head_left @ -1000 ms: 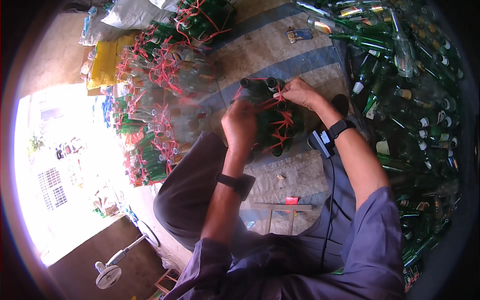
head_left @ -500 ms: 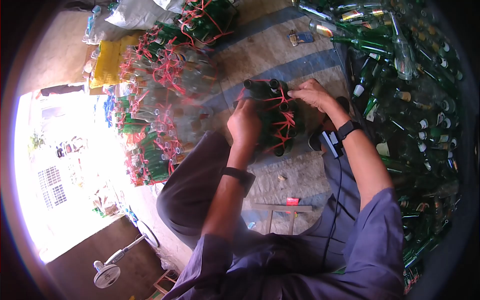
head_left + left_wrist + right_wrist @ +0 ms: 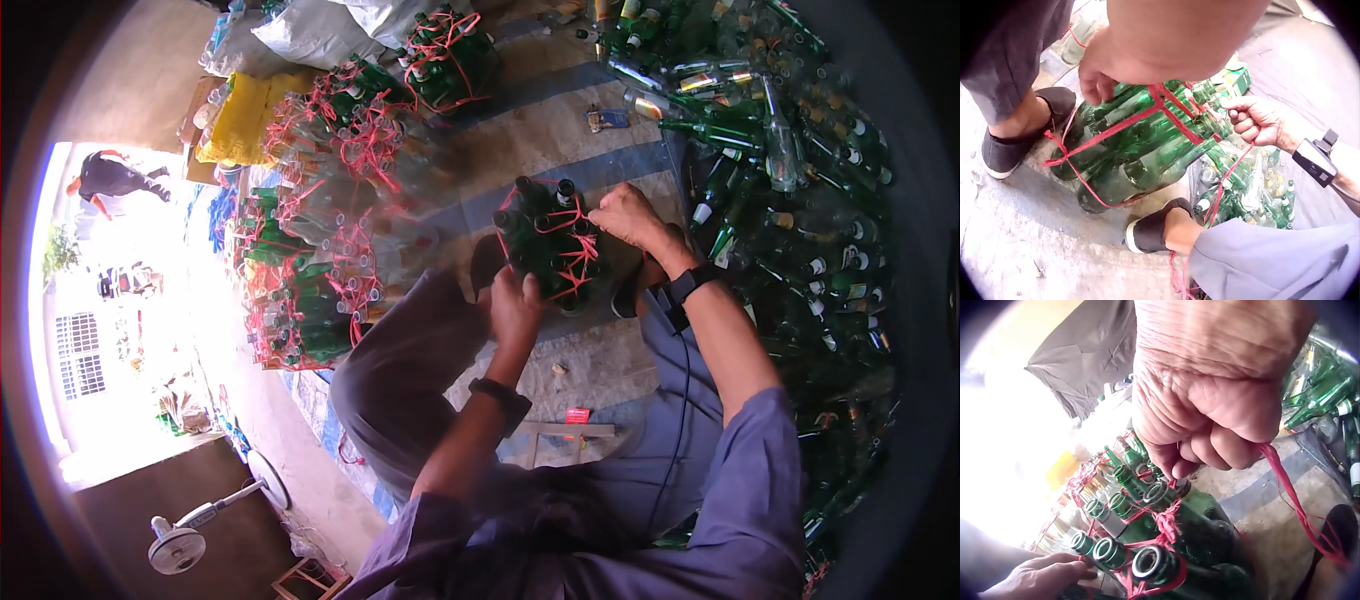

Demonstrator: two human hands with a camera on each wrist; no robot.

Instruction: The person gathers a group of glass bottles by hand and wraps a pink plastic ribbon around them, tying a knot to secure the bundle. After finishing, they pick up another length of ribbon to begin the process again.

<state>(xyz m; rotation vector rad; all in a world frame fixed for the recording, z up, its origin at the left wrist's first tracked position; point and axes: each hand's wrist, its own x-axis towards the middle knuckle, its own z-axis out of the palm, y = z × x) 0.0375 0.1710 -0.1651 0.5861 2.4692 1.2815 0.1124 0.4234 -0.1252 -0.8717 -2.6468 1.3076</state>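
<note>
Left hand (image 3: 515, 308) shifted nearer the body, gripping green bottle bundle (image 3: 540, 245), necks laced red, right hand (image 3: 630, 216) clenching red string (image 3: 1286, 484)

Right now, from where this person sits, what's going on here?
A seated person is working on a bundle of green glass bottles wrapped in red twine. Their right hand grips a strand of the twine above the bottle necks, while their left hand touches the bundle's near side. Twine already crosses both necks and bodies. Other tied bottle bundles stand to the left; loose bottles lie heaped on the right.
</note>
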